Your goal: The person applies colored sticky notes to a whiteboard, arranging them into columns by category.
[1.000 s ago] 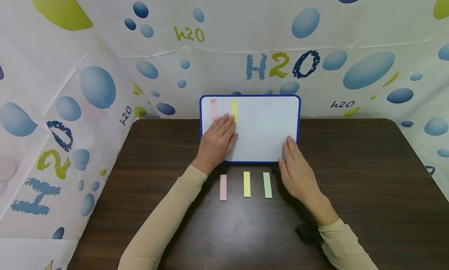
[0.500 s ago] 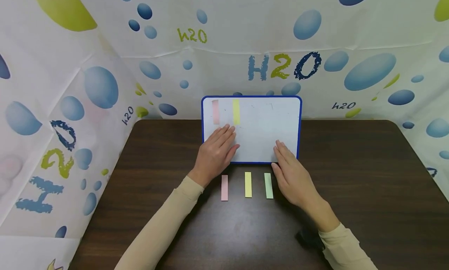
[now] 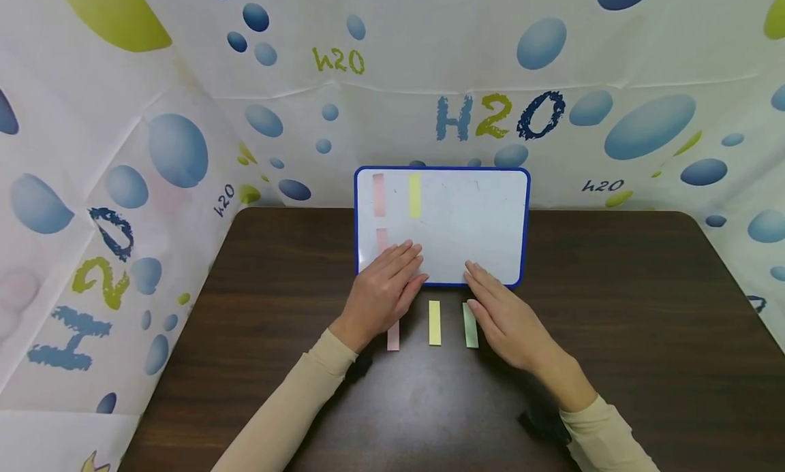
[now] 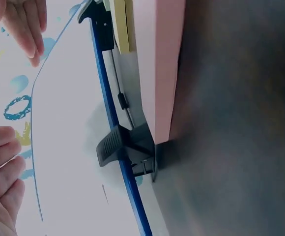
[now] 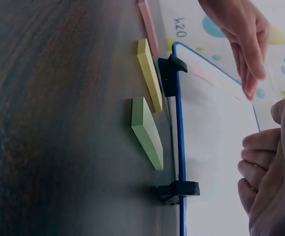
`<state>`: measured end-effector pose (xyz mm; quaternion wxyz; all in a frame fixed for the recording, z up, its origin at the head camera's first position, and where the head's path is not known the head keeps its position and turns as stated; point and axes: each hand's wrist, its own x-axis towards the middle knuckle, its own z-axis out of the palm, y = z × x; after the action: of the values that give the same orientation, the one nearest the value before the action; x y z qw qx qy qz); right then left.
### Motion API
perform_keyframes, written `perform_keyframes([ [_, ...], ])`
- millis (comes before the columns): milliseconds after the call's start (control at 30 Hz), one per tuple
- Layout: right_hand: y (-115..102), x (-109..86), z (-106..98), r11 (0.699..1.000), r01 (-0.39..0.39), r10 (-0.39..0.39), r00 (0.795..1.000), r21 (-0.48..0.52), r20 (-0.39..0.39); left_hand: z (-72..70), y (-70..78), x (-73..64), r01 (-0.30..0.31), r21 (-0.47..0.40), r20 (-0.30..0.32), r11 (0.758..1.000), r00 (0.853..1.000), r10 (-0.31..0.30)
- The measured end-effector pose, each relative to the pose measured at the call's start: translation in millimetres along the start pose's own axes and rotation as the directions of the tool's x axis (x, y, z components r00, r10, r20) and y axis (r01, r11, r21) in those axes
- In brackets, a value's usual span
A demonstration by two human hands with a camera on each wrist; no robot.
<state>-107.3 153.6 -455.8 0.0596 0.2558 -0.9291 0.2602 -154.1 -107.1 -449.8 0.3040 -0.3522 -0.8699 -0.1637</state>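
Observation:
A whiteboard [image 3: 472,233] with a blue rim stands propped up at the back of the table. A pink strip [image 3: 379,196] and a yellow strip [image 3: 415,196] stick to its upper left. Below the pink one is another pink strip [image 3: 382,238], its lower part hidden by my left hand [image 3: 381,291]. That hand is in front of the board's lower left, fingers extended and holding nothing. My right hand [image 3: 509,319], also holding nothing, is before the lower right edge. Nearby lie a pink sticky-note pad [image 3: 393,339], partly covered, a yellow pad [image 3: 435,323] and a green pad [image 3: 470,325].
Black clip feet [image 4: 115,147] grip the board's bottom edge. The dark wooden table [image 3: 613,308] runs to a printed curtain [image 3: 392,131] behind and at the left. A dark object [image 3: 540,421] sits beneath the right forearm.
Both hands have drawn down the board toward its lower edge, the right one also leftward. The upper pink and yellow strips are fully uncovered, and the lower pink strip has come into view.

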Motion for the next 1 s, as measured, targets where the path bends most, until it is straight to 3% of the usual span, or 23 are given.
perform_keyframes([
  [333, -3, -2.2, 1, 0.999, -0.036, 0.031, 0.991, 0.04, 0.127, -2.4, 2.4, -17.4, -0.021, -0.086, 0.085, 0.996, 0.996, 0.029],
  [467, -6, -2.3, 0, 0.997, -0.047, 0.036, 0.985, 0.062, 0.168, -2.9, 3.0, -21.4, -0.014, -0.141, 0.177, 0.99, 0.983, 0.039],
  [533, -7, -2.4, 1, 0.996, -0.055, 0.04, 0.979, 0.075, 0.198, -2.4, 4.2, -22.4, -0.006, -0.165, 0.249, 0.986, 0.967, 0.047],
  [600, -9, -2.8, 1, 0.994, -0.069, 0.046, 0.971, 0.088, 0.236, -1.6, 6.2, -22.8, 0.004, -0.179, 0.33, 0.984, 0.942, 0.056],
  [733, -11, -3.2, 4, 0.991, -0.085, 0.052, 0.951, 0.098, 0.305, -1.3, 10.0, -22.1, 0.039, -0.206, 0.479, 0.978, 0.876, 0.066],
  [833, -12, -3.2, 4, 0.992, -0.076, 0.037, 0.939, 0.101, 0.341, -1.8, 11.9, -21.4, 0.057, -0.221, 0.55, 0.974, 0.832, 0.076],
  [900, -13, -3.4, 4, 0.994, -0.055, 0.018, 0.931, 0.09, 0.364, -2.4, 12.8, -20.9, 0.058, -0.225, 0.574, 0.973, 0.814, 0.084],
  [1000, -16, -3.7, 5, 0.995, -0.034, -0.004, 0.921, 0.09, 0.39, -2.7, 14.5, -20.6, 0.063, -0.223, 0.589, 0.973, 0.804, 0.083],
])
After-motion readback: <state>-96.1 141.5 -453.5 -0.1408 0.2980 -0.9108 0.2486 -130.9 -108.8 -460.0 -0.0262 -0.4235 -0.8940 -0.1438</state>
